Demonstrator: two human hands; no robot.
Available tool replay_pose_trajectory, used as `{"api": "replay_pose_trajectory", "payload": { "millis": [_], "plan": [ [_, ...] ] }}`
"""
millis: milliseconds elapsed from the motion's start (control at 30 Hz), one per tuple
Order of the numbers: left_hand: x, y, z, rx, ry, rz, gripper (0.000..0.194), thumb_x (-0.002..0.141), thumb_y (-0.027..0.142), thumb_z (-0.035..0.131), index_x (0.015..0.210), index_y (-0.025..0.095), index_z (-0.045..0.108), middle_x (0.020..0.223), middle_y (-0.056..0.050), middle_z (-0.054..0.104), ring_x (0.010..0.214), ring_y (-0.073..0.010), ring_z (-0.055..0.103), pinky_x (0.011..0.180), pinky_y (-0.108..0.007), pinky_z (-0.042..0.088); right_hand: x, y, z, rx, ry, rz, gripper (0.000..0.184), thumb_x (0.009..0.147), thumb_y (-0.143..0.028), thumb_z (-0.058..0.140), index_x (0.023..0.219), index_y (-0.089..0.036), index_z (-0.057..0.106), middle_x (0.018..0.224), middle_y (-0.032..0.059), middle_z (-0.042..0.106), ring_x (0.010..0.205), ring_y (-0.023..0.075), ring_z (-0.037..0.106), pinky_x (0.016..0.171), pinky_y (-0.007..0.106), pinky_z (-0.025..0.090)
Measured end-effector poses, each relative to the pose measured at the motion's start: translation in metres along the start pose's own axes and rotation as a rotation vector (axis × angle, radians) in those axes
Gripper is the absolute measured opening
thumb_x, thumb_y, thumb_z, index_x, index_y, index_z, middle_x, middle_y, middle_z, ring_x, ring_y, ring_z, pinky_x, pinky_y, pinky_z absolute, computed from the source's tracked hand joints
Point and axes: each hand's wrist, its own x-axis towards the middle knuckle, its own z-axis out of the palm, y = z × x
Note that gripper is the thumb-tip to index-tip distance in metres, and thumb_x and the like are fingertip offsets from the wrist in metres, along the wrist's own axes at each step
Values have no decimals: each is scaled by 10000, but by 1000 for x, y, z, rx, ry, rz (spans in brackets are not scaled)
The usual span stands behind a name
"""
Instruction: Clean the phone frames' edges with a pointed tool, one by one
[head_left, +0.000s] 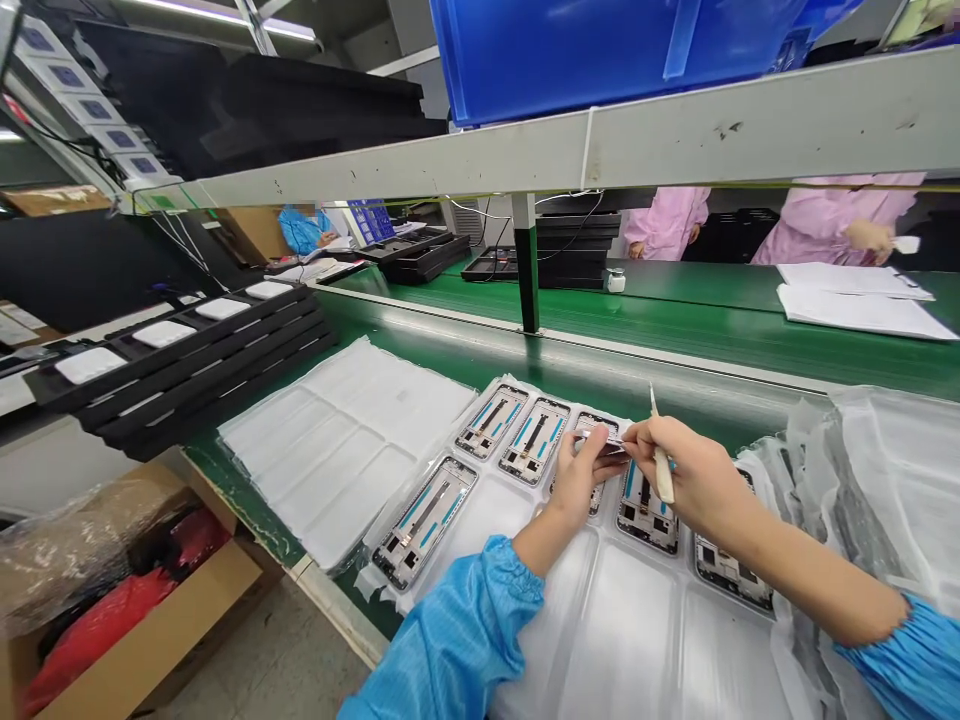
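My left hand (581,475) pinches a small flat piece (609,443) over the tray (517,580) of phone frames (425,522) — my right hand's (686,465) fingers close round a pale-handled tool (663,470) (tip raised).

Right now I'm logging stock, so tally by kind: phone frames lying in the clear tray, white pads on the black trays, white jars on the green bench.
Phone frames in the clear tray, some partly covered: 6
White pads on the black trays: 4
White jar: 1
Total: 11
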Motion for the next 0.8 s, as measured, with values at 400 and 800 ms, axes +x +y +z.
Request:
{"api": "replay_pose_trajectory", "payload": {
  "millis": [400,800],
  "plan": [
    [1,-5,-2,30,14,24,706,511,626,875,919,185,506,766,-57,694,715,-218,697,670,-313,543,0,-2,0,3,-34,23,103,892,-197,476,798,-236,497,801,34,637,683,173,581,589,262,443],
    [0,-5,-1,38,13,25,699,515,619,874,923,182,512,789,-74,707,733,-232,703,686,-329,553,0,-4,0,-8,-53,39,99,877,-182,476,805,-238,518,763,24,602,675,177,568,583,270,439]
  ]
}}
